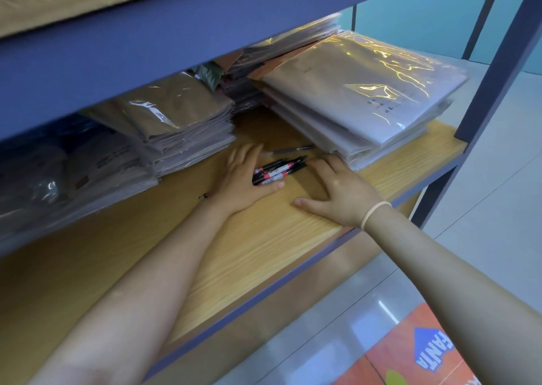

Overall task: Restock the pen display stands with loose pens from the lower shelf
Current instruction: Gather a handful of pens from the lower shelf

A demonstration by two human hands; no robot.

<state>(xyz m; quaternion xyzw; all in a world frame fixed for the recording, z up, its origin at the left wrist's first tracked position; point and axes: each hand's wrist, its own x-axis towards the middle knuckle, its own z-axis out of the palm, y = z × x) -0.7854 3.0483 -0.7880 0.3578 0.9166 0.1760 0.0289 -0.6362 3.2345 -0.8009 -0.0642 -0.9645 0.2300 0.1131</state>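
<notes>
**Wood-grain shelf, a clutch of pens, two hands closing in**

Wood-grain board forms the lower shelf [264, 238], edged in grey-blue metal, where a person reaches in with both bare arms. A small bunch of black pens [278, 169] with red-and-white bands lies on the board near the picture's centre, their tips pointing toward 2 o'clock. The left hand [243, 179] rests flat at the bunch's 9 o'clock side, fingers straight and lying together, its thumb stretched along the board just beneath the pens and touching them; it curls round nothing. The right hand [337, 191] sits at the bunch's 4 o'clock, palm down, thumb spread out toward the left along the board, fingers bent lightly toward the pen tips; whether the fingertips touch the pens cannot be told. A pale band [374, 213] circles the right wrist. One more pen, a grey one [293, 149], lies apart from the bunch at its 12 o'clock, close to the foot of a stack of plastic-wrapped paper packs [360, 91]. A second, smaller stack [176, 121] of wrapped packs stands at 10 o'clock from the left hand. Above runs the grey-blue front of the upper shelf [176, 47]. At 5 o'clock in the picture, an orange printed sheet [416, 352] lies on the glossy tiled floor [484, 208].
</notes>
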